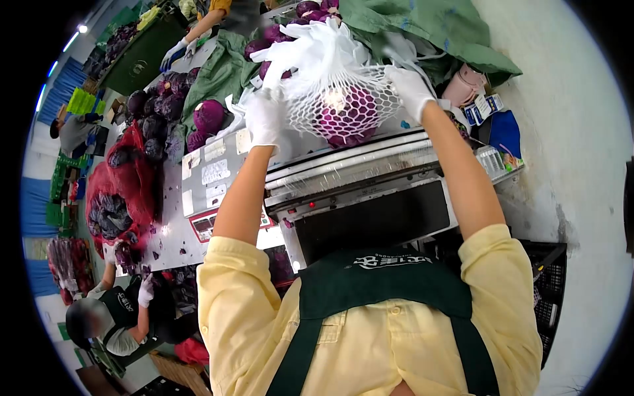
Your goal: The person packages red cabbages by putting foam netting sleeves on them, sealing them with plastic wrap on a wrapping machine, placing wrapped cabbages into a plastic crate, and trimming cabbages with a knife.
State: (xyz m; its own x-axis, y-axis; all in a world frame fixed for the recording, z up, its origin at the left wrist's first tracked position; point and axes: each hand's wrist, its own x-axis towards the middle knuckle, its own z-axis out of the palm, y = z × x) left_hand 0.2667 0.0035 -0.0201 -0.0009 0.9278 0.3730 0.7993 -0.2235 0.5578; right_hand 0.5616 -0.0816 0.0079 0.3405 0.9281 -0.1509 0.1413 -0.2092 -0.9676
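Note:
A round red cabbage (350, 135) sits in the middle of the head view, behind the film roll of the wrapping machine (290, 231). White foam net (310, 105) is stretched across the cabbage, and its mesh spreads wide between my hands. My left hand (265, 119), in a white glove, is closed on the net's left edge. On the opposite edge, my right hand (411, 92), also gloved, grips the mesh. More white foam nets (323, 46) lie bunched just beyond the cabbage. The fingertips of both hands are partly hidden by the mesh.
Loose red cabbages (209, 117) and green sacks (422, 23) lie around the work area. A red net bag (122, 181) of dark cabbages stands at left. Co-workers' gloved hands (146, 290) show at lower left and upper left. A pink container (464, 86) stands at right.

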